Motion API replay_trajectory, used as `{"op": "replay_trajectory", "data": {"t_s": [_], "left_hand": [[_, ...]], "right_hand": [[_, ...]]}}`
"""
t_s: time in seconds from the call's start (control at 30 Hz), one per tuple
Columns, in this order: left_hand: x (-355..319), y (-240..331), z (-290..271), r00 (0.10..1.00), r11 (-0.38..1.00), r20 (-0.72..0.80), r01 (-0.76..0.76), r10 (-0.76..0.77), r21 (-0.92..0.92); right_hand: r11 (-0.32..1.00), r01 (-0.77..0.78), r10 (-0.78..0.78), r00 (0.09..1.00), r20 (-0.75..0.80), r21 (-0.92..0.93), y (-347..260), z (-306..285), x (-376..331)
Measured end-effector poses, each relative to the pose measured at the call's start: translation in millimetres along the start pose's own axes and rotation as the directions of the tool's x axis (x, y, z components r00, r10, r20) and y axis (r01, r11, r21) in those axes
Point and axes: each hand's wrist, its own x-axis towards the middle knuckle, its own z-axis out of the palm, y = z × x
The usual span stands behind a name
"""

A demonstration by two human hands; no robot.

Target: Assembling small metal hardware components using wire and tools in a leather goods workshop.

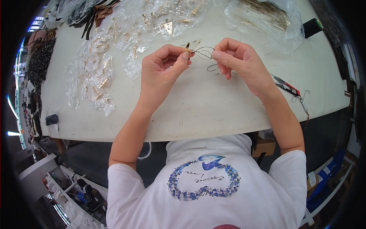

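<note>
Over the white table, my left hand [164, 68] is closed in a pinch, thumb against forefinger, on a thin dark thread [203, 50]. Just beyond those fingertips lies a small clear packet [195, 44] with a dark and gold piece; whether my fingers touch it I cannot tell. My right hand [240, 61] pinches the same thread, which forms loose loops between both hands. Another loop [212, 68] hangs below the right fingers. Beside my right forearm lie thread snips [288, 87] with red and black handles.
Many small clear packets with gold-coloured pieces [100, 82] cover the table's left and far side. A large clear bag [267, 23] lies at the far right, near a black block [312, 28]. Dark beaded material [40, 57] hangs at the left edge. A black rectangular object [52, 119] lies front left.
</note>
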Motion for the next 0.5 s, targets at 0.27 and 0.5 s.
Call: {"op": "replay_trajectory", "data": {"t_s": [0.27,0.5], "left_hand": [[0,1,-1,0.999,0.995,0.007,-0.05,0.049,0.091],[1,3,0,0.994,0.996,0.087,0.071,-0.066,-0.06]], "right_hand": [[0.997,0.074,-0.074,0.997,-0.002,-0.013,-3,-7,2],[0.995,0.057,-0.059,0.998,0.02,0.086,-4,-11,1]]}}
